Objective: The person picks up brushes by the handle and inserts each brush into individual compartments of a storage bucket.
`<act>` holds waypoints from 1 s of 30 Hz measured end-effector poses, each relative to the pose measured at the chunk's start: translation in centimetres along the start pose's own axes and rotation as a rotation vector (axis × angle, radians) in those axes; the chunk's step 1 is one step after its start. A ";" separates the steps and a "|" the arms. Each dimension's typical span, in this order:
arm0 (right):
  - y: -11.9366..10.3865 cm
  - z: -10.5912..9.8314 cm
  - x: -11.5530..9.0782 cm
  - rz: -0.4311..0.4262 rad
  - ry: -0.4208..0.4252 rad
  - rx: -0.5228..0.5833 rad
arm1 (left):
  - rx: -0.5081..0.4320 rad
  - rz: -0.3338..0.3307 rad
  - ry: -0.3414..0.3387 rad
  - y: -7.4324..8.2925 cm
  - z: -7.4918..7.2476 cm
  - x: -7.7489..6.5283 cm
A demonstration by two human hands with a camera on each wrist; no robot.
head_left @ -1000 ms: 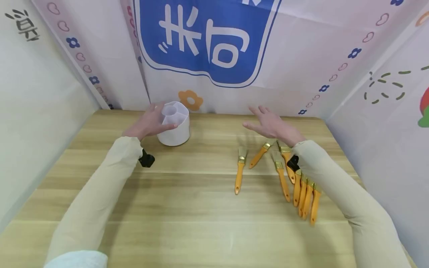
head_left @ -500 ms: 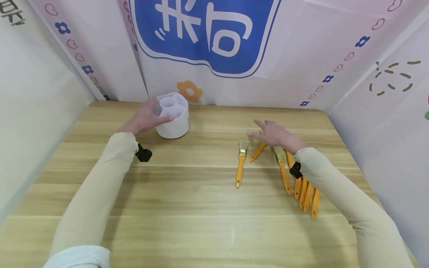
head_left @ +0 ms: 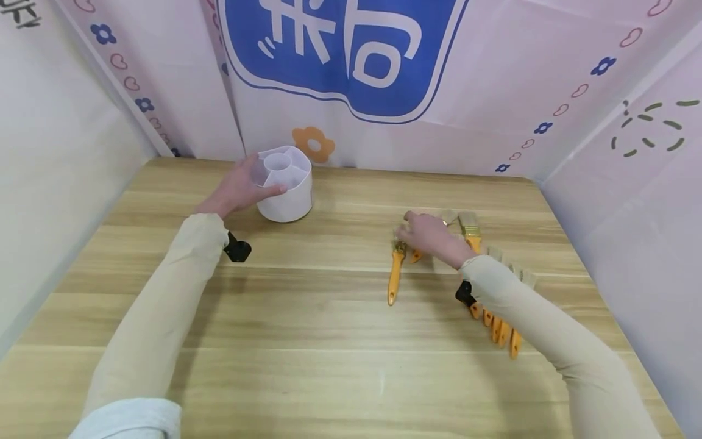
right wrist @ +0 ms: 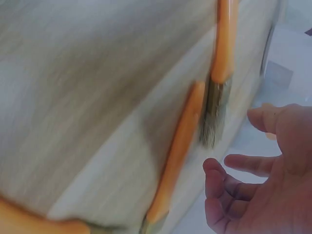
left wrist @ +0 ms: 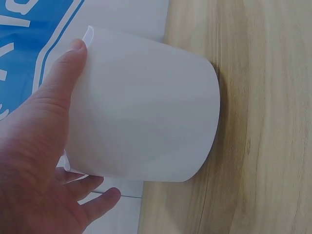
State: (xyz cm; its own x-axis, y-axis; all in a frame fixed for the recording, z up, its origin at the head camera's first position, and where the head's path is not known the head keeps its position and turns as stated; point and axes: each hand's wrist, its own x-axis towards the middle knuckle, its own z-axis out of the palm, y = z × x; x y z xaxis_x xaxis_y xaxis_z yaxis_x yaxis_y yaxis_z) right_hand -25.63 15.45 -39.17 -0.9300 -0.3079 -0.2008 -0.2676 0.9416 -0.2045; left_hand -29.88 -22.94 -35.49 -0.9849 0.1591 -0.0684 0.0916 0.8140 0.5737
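A round white pen holder (head_left: 290, 202) with inner compartments stands upright at the table's back left. My left hand (head_left: 238, 188) holds it at the rim, thumb in front and fingers round the far side; the left wrist view shows the thumb (left wrist: 63, 75) against its upper edge. My right hand (head_left: 432, 235) hovers with loosely bent fingers over an orange-handled paintbrush (head_left: 394, 277), near its bristle end. In the right wrist view its fingers are apart from the brush bristles (right wrist: 213, 122). A second paintbrush (right wrist: 178, 151) lies beside it, mostly covered by the hand in the head view.
Several more paintbrushes lie at the right, partly under my right forearm; one upper brush (head_left: 470, 228) shows its bristles. The wooden table (head_left: 307, 341) meets a printed cloth wall (head_left: 466, 146) at the back, with white walls on both sides.
My right hand has come down and toward me, over the leftmost brushes, its fingers bending more. My left hand has settled on the holder, which stays in place. The head view has tilted down.
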 end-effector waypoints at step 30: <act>-0.8 2.5 0.7 0.048 0.012 0.006 | -0.036 -0.026 0.053 0.2 -0.4 0.2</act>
State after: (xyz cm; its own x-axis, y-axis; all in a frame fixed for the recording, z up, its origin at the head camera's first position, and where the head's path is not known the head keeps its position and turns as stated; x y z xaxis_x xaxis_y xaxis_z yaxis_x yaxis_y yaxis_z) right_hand -25.41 14.11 -41.49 -0.9449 -0.2602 -0.1987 -0.2208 0.9545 -0.2003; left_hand -30.12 -23.00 -35.10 -0.9933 0.1078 -0.0413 0.0614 0.7964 0.6016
